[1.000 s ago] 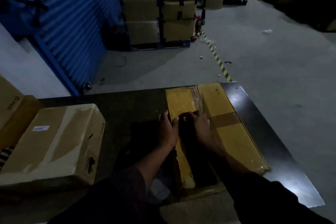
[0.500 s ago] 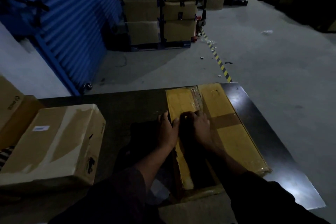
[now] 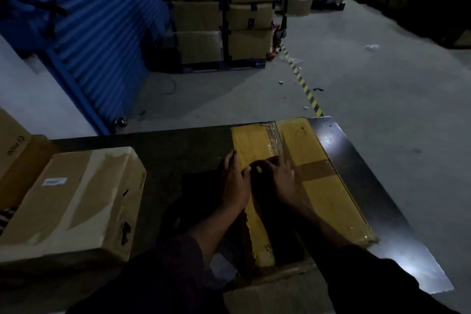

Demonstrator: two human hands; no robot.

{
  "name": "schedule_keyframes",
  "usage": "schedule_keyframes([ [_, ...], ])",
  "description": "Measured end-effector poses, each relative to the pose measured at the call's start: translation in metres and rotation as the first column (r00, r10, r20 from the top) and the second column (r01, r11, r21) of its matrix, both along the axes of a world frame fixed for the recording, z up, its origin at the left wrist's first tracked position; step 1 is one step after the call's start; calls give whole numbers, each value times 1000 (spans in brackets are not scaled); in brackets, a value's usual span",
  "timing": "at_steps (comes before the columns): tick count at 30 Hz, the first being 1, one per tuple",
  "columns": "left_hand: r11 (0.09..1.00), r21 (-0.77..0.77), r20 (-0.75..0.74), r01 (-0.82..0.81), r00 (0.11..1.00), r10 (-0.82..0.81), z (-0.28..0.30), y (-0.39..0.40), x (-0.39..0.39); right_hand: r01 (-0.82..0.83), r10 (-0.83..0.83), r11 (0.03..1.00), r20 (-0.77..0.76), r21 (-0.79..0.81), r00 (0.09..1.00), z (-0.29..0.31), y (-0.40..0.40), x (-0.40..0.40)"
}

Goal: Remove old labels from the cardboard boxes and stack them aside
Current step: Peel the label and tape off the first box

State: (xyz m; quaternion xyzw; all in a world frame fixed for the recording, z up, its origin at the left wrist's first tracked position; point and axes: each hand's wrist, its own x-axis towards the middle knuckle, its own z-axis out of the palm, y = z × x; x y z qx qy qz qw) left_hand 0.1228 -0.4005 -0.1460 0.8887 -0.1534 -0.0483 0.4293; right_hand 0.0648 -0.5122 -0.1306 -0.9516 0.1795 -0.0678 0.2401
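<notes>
Almost nothing has changed over the last second: both hands stay planted on the top of the yellow cardboard box (image 3: 318, 186), which lies on the dark desk (image 3: 356, 160) toward its right side. The left hand (image 3: 235, 183) rests at the box's left edge with fingers fairly straight, holding nothing that can be seen. The right hand (image 3: 279, 181) lies just beside it, fingers bent toward the taped seam (image 3: 274, 135) as if picking at something small; the dim light hides whether it actually pinches a label or a tape edge. That stillness suggests the peel has not yet started to lift, so this box is likely still at the loosening step, and stacking comes later.

On the left of the desk sits a pale box (image 3: 71, 199) with a small white label (image 3: 54, 181) on its top, apparently awaiting the same treatment, and another carton (image 3: 15, 140) stands behind it. Across the floor stand stacked boxes (image 3: 224, 15), with a blue roller shutter (image 3: 84, 20) to their left. Nothing blocks the hands; poor light and glossy tape are the likely hindrances.
</notes>
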Motion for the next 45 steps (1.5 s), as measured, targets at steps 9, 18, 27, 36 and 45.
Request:
schedule_keyframes([
  [9, 1000, -14, 14, 14, 1000, -13, 0, 0, 3, -131, 97, 952, -134, -277, 986, -2, 1, 11],
  [18, 998, -55, -13, 16, 1000, -16, 1, 0, 3, -138, 103, 938, -126, -317, 987, -10, -4, -2],
  [27, 998, -69, -7, -1, 1000, 1, -1, 0, 4, -149, 112, 930, -128, -335, 985, -7, -5, -9],
  [36, 996, -84, -12, 7, 1000, -8, 0, 2, 4, -142, 102, 943, -143, -302, 984, -3, -3, 1],
  [45, 996, -94, -4, 3, 1000, -3, -3, 2, 5, -135, 93, 947, -152, -292, 984, -2, -3, 9],
])
